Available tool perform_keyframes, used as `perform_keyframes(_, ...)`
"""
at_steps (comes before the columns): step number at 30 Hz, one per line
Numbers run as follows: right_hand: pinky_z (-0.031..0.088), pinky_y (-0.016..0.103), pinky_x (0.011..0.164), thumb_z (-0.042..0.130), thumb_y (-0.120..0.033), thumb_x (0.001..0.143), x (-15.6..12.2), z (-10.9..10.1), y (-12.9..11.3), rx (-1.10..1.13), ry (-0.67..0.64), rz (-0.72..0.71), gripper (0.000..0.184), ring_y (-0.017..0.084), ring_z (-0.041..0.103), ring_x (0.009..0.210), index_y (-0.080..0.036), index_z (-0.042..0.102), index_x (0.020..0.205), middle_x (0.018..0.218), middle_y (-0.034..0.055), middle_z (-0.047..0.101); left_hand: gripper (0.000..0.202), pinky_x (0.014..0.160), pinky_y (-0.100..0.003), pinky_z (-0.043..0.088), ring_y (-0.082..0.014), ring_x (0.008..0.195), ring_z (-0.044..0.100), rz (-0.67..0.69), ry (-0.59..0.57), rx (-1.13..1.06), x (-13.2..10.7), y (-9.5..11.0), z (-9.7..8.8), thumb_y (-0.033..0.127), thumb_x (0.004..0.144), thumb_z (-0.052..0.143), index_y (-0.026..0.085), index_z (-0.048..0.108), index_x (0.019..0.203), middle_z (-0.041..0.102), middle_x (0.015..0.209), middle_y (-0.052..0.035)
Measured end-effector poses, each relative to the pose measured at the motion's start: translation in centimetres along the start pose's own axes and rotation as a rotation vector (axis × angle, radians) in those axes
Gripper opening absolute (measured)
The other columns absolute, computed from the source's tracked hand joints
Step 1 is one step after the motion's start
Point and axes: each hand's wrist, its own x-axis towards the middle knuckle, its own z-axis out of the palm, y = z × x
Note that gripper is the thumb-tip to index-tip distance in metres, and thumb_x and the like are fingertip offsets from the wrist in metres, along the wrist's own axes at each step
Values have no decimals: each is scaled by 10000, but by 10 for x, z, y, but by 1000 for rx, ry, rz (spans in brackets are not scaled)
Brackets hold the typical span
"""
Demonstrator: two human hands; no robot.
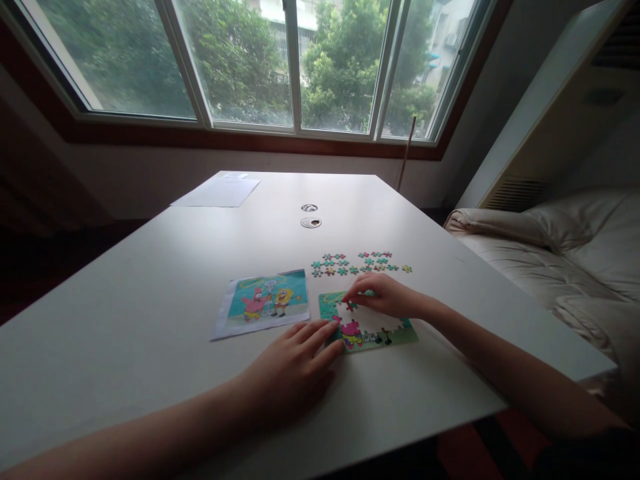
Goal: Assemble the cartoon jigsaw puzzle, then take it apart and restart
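A partly assembled cartoon jigsaw puzzle (395,338) lies on the white table (165,280), with a bare white area in its middle. My left hand (300,357) rests flat with fingers extended, its fingertips on the puzzle's left edge. Above the upper left of the bare area, my right hand (383,295) has its fingers closed in a pinch at a small reddish puzzle piece (350,307). Loose puzzle pieces (343,271) lie in rows just beyond the puzzle. Left of it is a printed reference picture (267,303) showing the same cartoon figures.
White paper sheets (217,192) lie at the table's far left corner. Two round inserts (311,223) sit in the tabletop near the far middle. A cushioned sofa (530,233) stands to the right, and a window (295,67) is beyond the table.
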Motion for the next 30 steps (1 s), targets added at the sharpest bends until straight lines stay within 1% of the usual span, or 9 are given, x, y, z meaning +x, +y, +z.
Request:
perform_keyframes(2,407,270,813,498,-202,834,0,1,0,-52,21,-21,180,130,588,839,-189,658,917,902,37,674,299,893,-438,419,-274,1108,467,-5,2,1,0,0,0,184,838,412,157,487,1126,497,1228,-139)
perform_keyframes(4,395,280,822,509,-202,828,-1,0,0,-113,51,-12,157,135,581,844,-190,646,904,897,31,670,298,892,-436,420,-273,1107,468,-2,5,-3,0,0,-1,186,838,413,158,487,1125,504,1219,-139)
perform_keyframes(7,405,265,731,552,-240,799,-4,0,0,-225,57,33,107,132,567,736,-179,639,813,767,22,652,288,885,-438,423,-273,1100,473,3,17,-11,0,0,-1,187,837,411,158,492,1112,509,1211,-140)
perform_keyframes(11,399,252,674,612,-320,751,-5,3,-2,-300,25,63,156,130,542,677,-166,640,745,701,26,621,283,885,-433,423,-268,1095,475,1,28,-16,1,0,-2,186,839,407,160,495,1108,518,1197,-137)
perform_keyframes(16,402,239,693,578,-257,781,-4,6,-4,-257,4,32,111,124,547,713,-186,660,803,748,26,628,287,898,-436,411,-269,1104,463,3,10,-19,-1,0,0,190,845,403,157,493,1116,513,1202,-134)
perform_keyframes(20,408,231,692,534,-212,804,-4,5,-4,-220,5,16,133,120,552,724,-187,660,837,784,31,633,286,898,-432,407,-265,1106,458,0,13,-19,-1,-1,0,198,853,396,159,491,1120,506,1206,-132)
perform_keyframes(22,411,235,684,543,-230,801,-4,4,-4,-226,11,25,129,123,553,718,-178,658,828,780,36,632,291,897,-432,407,-265,1102,460,1,11,-18,-1,-1,0,197,850,399,158,488,1124,505,1205,-133)
perform_keyframes(26,414,239,665,606,-337,757,-5,4,-4,-237,-1,37,179,129,551,701,-173,659,804,752,36,624,299,903,-427,404,-262,1106,457,5,15,-19,0,-1,0,195,845,405,160,483,1132,509,1202,-126)
perform_keyframes(30,416,232,671,583,-290,779,-5,6,-2,-222,-7,30,136,123,557,717,-198,669,830,775,30,626,298,895,-422,410,-259,1098,465,4,32,-11,0,-1,1,193,846,404,167,483,1132,509,1205,-124)
